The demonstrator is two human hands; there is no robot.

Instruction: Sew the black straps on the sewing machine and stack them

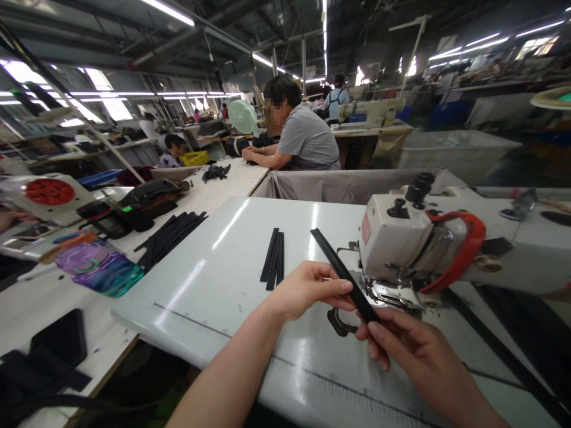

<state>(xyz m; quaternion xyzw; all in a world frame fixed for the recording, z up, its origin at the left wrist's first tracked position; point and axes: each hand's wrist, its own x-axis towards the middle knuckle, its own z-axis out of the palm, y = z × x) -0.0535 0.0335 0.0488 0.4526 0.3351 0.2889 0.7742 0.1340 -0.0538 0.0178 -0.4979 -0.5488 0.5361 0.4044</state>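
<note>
Both hands pinch one long flat black strap piece [343, 274] in front of white sewing machine [401, 238].
Left hand [307, 288] grips mid-strip, right hand [413, 348] clamps lower end; strip tilted above grey-white table [223, 279], three spare black strips [273, 259] lying nearby.

a white sewing table [232, 279] is seen, on which a few black strips [273, 259] and a sewing machine [414, 238] are set.

Both hands, left hand [307, 288] and right hand [413, 351], pinch black strip [343, 273] beside sewing machine [401, 238]; spare strips [273, 258] on table [214, 285].
</note>
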